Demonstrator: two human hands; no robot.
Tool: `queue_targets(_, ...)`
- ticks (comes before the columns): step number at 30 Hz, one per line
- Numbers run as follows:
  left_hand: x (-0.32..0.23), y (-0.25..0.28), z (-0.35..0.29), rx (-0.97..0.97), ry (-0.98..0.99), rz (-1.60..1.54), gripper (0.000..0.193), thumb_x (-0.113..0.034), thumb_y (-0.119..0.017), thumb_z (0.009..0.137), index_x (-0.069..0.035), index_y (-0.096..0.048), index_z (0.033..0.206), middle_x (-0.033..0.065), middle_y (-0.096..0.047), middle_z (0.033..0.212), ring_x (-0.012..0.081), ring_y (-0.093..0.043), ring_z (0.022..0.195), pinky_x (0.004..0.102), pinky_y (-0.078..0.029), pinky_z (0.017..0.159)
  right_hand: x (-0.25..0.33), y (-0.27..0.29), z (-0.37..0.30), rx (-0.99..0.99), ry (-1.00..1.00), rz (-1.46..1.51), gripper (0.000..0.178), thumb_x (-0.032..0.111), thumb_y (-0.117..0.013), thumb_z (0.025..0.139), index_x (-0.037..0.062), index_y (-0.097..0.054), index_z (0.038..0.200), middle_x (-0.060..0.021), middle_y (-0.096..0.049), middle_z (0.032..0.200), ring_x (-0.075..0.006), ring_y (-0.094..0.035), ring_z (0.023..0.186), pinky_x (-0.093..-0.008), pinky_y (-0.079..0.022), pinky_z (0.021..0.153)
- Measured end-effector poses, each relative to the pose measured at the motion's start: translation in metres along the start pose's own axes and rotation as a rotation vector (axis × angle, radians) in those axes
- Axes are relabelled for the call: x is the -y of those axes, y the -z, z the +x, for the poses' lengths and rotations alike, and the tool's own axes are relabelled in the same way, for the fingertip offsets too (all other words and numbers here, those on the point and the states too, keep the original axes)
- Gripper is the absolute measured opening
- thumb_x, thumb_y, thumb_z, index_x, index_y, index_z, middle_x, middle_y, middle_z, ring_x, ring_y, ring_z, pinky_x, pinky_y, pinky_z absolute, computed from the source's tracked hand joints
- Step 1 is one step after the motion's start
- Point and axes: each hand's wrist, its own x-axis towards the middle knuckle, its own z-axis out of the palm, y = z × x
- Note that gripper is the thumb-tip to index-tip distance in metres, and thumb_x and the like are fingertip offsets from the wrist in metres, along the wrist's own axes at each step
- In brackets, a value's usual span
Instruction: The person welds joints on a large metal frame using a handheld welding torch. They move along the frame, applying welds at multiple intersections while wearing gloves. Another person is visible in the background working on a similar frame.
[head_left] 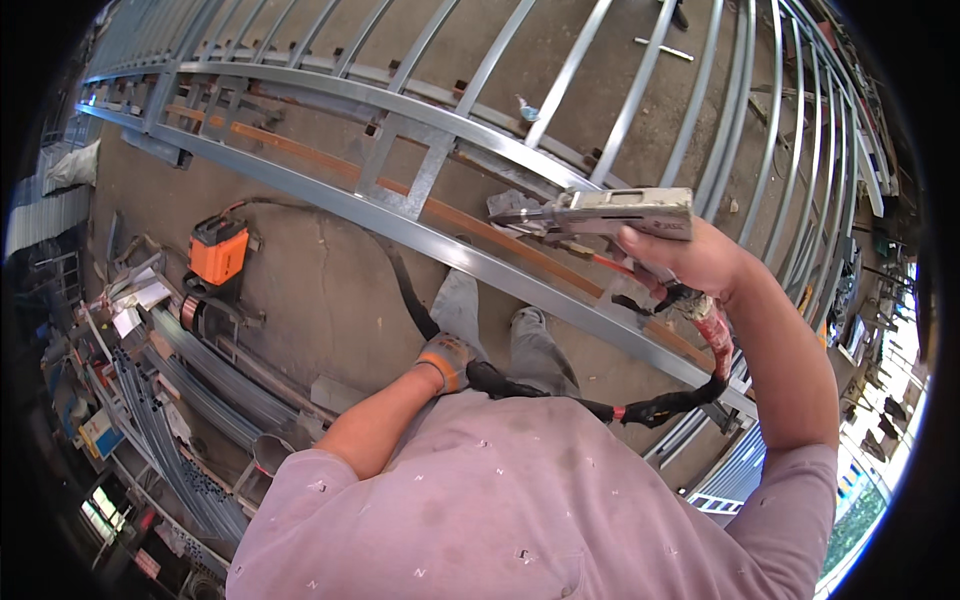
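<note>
My bare right hand (690, 258) is closed round the grip of a boxy, silver-grey welding gun (630, 213). The gun's narrow nozzle points left, just above the galvanized steel frame. From its handle a thick black-wrapped cable (640, 408) with red sections loops down and left across my lap. My left hand (448, 362), in a grey and orange glove, is by my knee. The cable passes under it and comes out on both sides, so the hand is closed on it; the fingertips are hidden. Below the gun runs a long square steel tube (340, 208) of the frame.
An orange and black machine (218, 250) stands on the floor at left, joined to the cable. Upright bars (570, 72) of the frame spread across the far side. Bundles of steel tubes (215, 385) lie at lower left. A rust-coloured bar (290, 147) runs behind the near tube.
</note>
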Motion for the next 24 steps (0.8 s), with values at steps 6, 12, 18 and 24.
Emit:
queue_targets(6, 0.041, -0.005, 0.002, -0.021, -0.079, -0.031, 0.043, -0.037, -0.075, 0.084, -0.017, -0.081, 0.122, 0.0116, -0.074, 0.139, 0.033, -0.067, 0.135, 0.047, -0.047, 0.12, 0.008, -0.024, 0.097, 0.1, -0.081, -0.011, 0.05, 0.052, -0.073, 0.111, 0.0051, -0.075, 0.129, 0.0, -0.063, 0.077, -0.0096, -0.06, 0.064, -0.0298, -0.051, 0.057)
queue_targets(12, 0.073, -0.009, -0.002, -0.124, -0.112, -0.087, 0.046, -0.037, -0.079, 0.079, -0.017, -0.081, 0.121, 0.0103, -0.074, 0.138, 0.0332, -0.064, 0.136, 0.0485, -0.045, 0.121, 0.021, -0.037, 0.139, 0.214, -0.104, 0.041, 0.054, 0.051, -0.075, 0.109, 0.0039, -0.074, 0.135, -0.001, -0.065, 0.078, -0.01, -0.061, 0.064, -0.03, -0.052, 0.057)
queue_targets(18, 0.085, -0.005, -0.006, -0.1, -0.118, -0.14, 0.046, -0.037, -0.081, 0.079, -0.016, -0.08, 0.12, 0.0096, -0.073, 0.138, 0.0328, -0.062, 0.138, 0.0472, -0.045, 0.121, 0.018, -0.04, 0.162, 0.252, -0.169, 0.025, 0.051, 0.051, -0.075, 0.11, 0.0043, -0.075, 0.131, -0.0007, -0.066, 0.078, -0.0095, -0.061, 0.065, -0.0293, -0.051, 0.057)
queue_targets(24, 0.089, -0.007, -0.004, -0.022, -0.073, -0.193, 0.051, -0.039, -0.082, 0.078, -0.015, -0.078, 0.123, 0.0094, -0.074, 0.14, 0.0332, -0.06, 0.144, 0.047, -0.04, 0.126, 0.021, -0.042, 0.164, 0.264, -0.166, 0.032, 0.048, 0.051, -0.073, 0.111, 0.0046, -0.076, 0.125, 0.0002, -0.065, 0.079, -0.0088, -0.06, 0.065, -0.029, -0.051, 0.057)
